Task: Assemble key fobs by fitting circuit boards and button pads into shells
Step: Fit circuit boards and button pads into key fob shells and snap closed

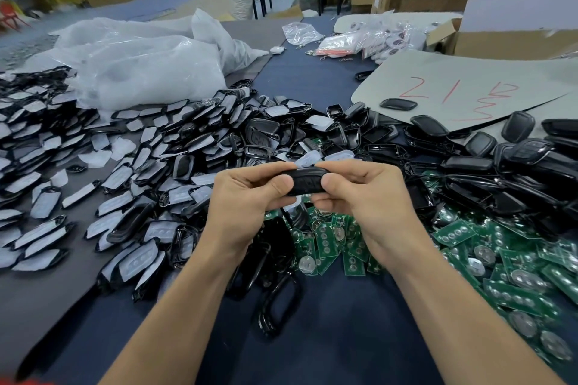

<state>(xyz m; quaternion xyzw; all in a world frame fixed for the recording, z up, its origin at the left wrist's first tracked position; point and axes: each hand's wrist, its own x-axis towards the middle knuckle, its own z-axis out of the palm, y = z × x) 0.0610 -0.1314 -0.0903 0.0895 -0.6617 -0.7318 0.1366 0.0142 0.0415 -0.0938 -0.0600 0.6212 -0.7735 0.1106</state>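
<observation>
We hold black fob shell (308,181) above circuit board pile (331,241); left hand (250,197) and right hand (366,194) clamped on opposite ends, thumbs on top, likely pressing halves shut.

Dark blue worktop (312,337): heaped black shells (150,147), green circuit boards (488,259), plastic bags (137,62), grey cardboard sheet (463,84).
</observation>
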